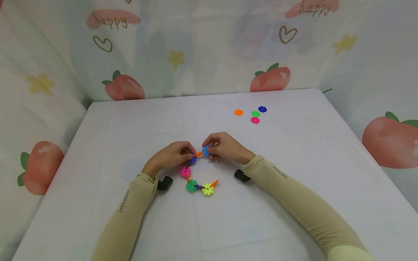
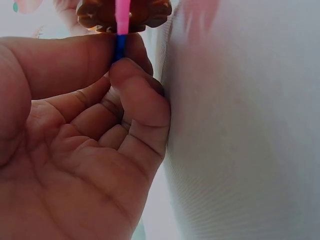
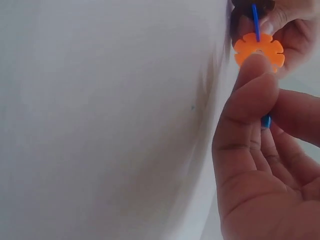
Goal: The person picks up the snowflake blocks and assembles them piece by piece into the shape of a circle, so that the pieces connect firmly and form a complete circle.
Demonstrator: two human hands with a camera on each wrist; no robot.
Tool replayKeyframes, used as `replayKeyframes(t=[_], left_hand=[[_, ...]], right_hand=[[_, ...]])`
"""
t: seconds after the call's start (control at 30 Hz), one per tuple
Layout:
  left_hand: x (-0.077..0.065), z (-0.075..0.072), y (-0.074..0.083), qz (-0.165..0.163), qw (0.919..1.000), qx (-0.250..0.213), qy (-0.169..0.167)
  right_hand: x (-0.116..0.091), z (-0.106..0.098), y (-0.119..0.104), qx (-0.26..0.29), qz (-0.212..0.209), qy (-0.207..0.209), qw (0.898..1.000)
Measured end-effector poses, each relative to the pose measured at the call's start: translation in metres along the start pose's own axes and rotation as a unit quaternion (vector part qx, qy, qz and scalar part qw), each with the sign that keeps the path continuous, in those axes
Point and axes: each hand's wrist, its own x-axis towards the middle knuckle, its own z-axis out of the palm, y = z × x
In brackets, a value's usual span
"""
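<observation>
My left hand (image 1: 172,155) pinches a dark blue notched disc (image 2: 119,47) between thumb and fingers. Opposite it, my right hand (image 1: 226,148) pinches a light blue notched disc (image 1: 205,150). An orange disc (image 3: 272,49) bridges the two, set at an angle to them. From the dark blue disc a curved chain of interlocked discs runs toward the front: a pink disc (image 1: 185,172), a green disc (image 1: 191,186), a purple disc (image 1: 199,187), a yellow disc (image 1: 207,189) and an orange end disc (image 1: 214,183). My fingers partly cover both blue discs.
Toward the back right of the white table (image 1: 294,137) lie a loose orange disc (image 1: 238,112), a light green disc (image 1: 256,114), a pink loose disc (image 1: 255,120) and a dark blue loose disc (image 1: 262,109). Black devices (image 1: 242,176) sit at both wrists. A printed curtain (image 1: 209,47) stands behind.
</observation>
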Motion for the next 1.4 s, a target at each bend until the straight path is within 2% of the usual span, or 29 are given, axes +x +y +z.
replayKeyframes(t=[0.27,0.5,0.73,0.93,1.1,1.2,1.4], left_hand=[[-0.001,0.000,-0.001,0.006,1.0000,-0.003,0.002],[-0.002,0.002,-0.002,0.019,0.9996,-0.001,0.019],[-0.001,0.000,0.000,0.024,0.9993,0.011,0.025],[-0.001,-0.005,0.001,0.005,0.9999,0.010,0.000],[-0.003,-0.008,0.000,-0.020,0.9997,-0.001,-0.011],[-0.003,-0.008,-0.001,-0.026,0.9996,-0.012,-0.002],[0.000,-0.004,-0.002,-0.011,0.9989,-0.039,0.024]], right_hand=[[0.000,0.004,0.000,-0.001,0.011,-0.005,1.000],[0.003,0.008,0.003,0.016,-0.001,-0.006,1.000],[0.008,0.008,0.002,-0.020,-0.028,-0.021,0.999],[0.011,0.009,0.001,0.003,-0.009,-0.001,1.000],[0.013,0.013,0.000,0.010,-0.019,0.013,1.000],[0.014,0.015,0.000,0.010,-0.031,-0.001,0.999],[0.015,0.015,-0.003,0.013,-0.047,-0.036,0.998]])
